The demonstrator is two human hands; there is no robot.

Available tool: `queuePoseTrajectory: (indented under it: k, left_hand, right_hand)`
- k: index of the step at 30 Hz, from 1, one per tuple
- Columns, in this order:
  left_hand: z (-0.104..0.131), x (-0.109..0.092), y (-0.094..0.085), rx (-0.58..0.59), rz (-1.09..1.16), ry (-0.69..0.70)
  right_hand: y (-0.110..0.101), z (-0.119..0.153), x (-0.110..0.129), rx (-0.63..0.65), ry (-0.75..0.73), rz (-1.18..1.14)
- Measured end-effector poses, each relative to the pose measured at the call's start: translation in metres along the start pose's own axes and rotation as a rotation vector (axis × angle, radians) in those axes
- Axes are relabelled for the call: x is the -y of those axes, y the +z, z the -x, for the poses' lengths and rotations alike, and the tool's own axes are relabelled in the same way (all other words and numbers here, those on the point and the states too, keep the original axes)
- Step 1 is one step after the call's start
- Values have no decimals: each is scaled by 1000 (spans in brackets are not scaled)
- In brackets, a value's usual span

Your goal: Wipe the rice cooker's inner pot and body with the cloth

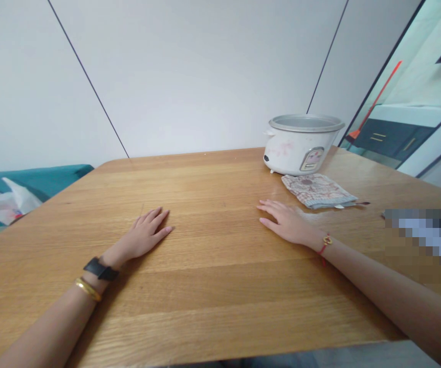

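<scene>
My left hand rests palm down on the wooden table, its fingers stretched out and holding nothing. Across from it, my right hand also lies flat on the wood with the fingers extended. Just beyond the right hand is a folded patterned cloth with a pale blue edge. Behind that cloth stands a white rice cooker, lidless, with a grey rim and a small front panel. Its inside is mostly hidden by the low viewing angle.
A pixelated item lies at the table's right side. Beyond the left edge, a white plastic bag sits on a teal seat. A pale panelled wall rises behind the table. Through the right doorway an orange broom leans near a dark cabinet.
</scene>
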State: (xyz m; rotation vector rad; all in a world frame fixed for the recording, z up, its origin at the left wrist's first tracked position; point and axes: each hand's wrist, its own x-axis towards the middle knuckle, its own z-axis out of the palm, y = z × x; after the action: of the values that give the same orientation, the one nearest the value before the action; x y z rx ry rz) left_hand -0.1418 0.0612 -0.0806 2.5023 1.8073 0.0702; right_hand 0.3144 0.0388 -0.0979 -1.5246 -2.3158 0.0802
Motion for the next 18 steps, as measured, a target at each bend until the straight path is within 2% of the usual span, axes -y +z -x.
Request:
queuePoseTrajectory:
  k: [18]
  left_hand:
    - [1,-1,0,-5,-4,-13]
  right_hand:
    - [0,0,1,0,7,2]
